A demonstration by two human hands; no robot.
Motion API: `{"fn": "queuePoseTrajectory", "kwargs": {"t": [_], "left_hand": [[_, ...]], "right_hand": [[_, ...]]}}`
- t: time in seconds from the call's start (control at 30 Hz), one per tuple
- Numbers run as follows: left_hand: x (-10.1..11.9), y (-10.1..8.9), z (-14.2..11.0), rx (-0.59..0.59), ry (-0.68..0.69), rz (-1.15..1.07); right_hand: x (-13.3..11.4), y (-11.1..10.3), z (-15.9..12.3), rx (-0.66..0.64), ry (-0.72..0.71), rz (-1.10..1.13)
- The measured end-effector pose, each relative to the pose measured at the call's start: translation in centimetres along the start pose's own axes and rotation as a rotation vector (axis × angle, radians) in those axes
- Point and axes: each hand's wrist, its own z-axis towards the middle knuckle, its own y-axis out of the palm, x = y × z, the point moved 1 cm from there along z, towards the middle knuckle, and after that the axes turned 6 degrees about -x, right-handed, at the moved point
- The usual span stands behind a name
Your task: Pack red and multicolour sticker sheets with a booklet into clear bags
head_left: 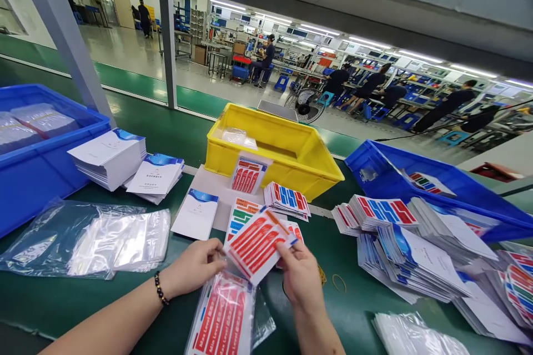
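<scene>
My right hand (303, 274) pinches the right edge of a sheet of red label stickers (254, 247), with more sheets seemingly behind it. My left hand (200, 267) is closed at the left edge of that sheet; whether its fingertips grip the sheet or a bag's mouth is unclear. Just below, a clear plastic bag (222, 316) holds red strips printed "Max Level" and "Min Level". Beyond the hands lie a sheet with orange, green and blue stickers (239, 213), a white booklet with a blue top (195, 215), and a stack of red and blue sticker sheets (287, 199).
A yellow bin (266, 163) stands ahead, with a bagged sticker set (249, 175) leaning on it. Blue bins (41, 161) (458, 199) flank it. Booklet stacks (109, 158) and clear bags (137, 241) are left; booklet piles (416, 260) are right. A rubber band (338, 283) lies nearby.
</scene>
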Motion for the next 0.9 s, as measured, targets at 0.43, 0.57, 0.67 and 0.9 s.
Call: {"fn": "queuePoseTrajectory", "kwargs": {"t": [0.43,0.57,0.67,0.9], "left_hand": [[0.6,0.4,-0.1,-0.162,0.254,0.087],[0.4,0.7,-0.1,-0.064,0.24,-0.029],[0.1,1.2,0.0,-0.036,0.234,-0.081],[-0.5,1.6,0.1,0.101,0.226,-0.244]], "right_hand": [[0.3,0.3,-0.3,-0.033,0.007,-0.064],[0.3,0.2,-0.3,-0.142,0.027,-0.116],[0.7,0.8,-0.6,-0.241,0.057,-0.12],[0.3,1.7,-1.3,-0.515,-0.047,-0.613]]}}
